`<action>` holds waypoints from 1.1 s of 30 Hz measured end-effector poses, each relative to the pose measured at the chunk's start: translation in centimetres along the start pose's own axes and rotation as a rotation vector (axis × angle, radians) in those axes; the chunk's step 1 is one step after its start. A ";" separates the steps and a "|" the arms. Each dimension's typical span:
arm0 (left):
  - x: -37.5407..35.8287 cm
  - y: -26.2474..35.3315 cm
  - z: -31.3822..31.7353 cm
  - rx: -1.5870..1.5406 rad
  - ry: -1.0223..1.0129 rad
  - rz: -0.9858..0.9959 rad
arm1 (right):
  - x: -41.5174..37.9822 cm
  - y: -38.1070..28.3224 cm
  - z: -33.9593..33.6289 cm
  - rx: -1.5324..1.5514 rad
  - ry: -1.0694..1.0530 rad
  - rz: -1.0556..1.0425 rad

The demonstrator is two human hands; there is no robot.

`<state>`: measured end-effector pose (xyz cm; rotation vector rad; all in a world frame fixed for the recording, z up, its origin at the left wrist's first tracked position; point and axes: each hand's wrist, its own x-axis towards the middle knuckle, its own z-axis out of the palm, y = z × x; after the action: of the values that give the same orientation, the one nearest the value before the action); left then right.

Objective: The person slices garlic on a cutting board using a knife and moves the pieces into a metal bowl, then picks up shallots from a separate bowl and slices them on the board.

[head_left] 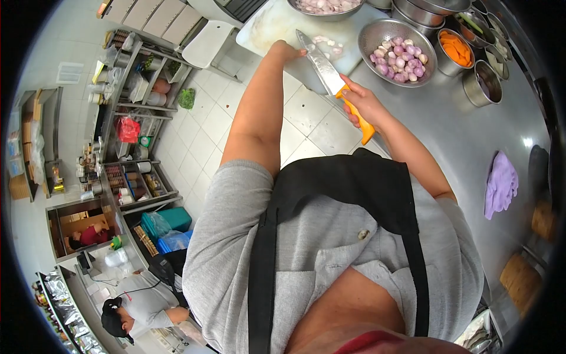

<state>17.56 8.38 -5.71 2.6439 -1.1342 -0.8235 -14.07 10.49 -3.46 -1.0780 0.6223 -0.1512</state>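
In my right hand (pixel 367 106) is a chef's knife (pixel 321 66) with a broad blade and a yellow handle, my fingers wrapped round the handle. Its blade slants up and left over the white cutting board (pixel 259 36). My left hand (pixel 287 51) is at the near side of the board, close to the blade, thumb toward it; the other fingers are mostly hidden. Small pale pieces of shallot (pixel 331 46) lie on the board right of the blade. A metal colander (pixel 367 44) beside the board holds several peeled purple shallots (pixel 402 61).
Sliced shallots fill a metal bowl (pixel 327 16) at the top. Cut carrots (pixel 455 48) and other metal containers (pixel 482 84) stand at right. A purple cloth (pixel 501 186) lies on the steel counter (pixel 436 127). Shelves (pixel 132 103), a white chair (pixel 207 44) and another person (pixel 144 298) are at left.
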 end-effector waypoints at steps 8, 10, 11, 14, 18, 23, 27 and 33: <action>1.6 -1.3 0.7 -0.002 0.097 0.059 | 1.8 -0.3 0.7 -0.102 -0.003 0.021; 2.1 -2.0 0.7 -0.055 0.074 0.015 | 1.7 -0.2 0.7 -0.126 0.000 0.031; 1.9 -2.0 0.9 -0.064 0.127 0.022 | 1.6 -0.4 0.6 -0.148 0.008 0.042; 1.8 -2.0 0.8 -0.061 0.203 0.001 | -0.8 -0.7 -0.2 -0.168 -0.034 0.109; 0.9 -1.2 0.8 -0.105 0.285 -0.041 | -3.3 -1.7 -1.0 -0.242 -0.043 0.116; -2.0 0.0 1.5 -0.304 0.328 0.059 | -3.7 -2.9 -0.2 -0.562 0.126 -0.062; -4.8 0.6 2.6 -0.216 0.767 0.270 | -1.6 -2.4 -0.4 -1.122 0.244 -0.443; -10.6 2.7 3.1 0.401 0.721 0.949 | -3.0 -4.7 1.5 -1.432 0.274 -0.314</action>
<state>8.22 14.23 -2.87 1.8769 -2.0843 0.5161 -14.86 10.61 2.28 -2.5750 0.7986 -0.1124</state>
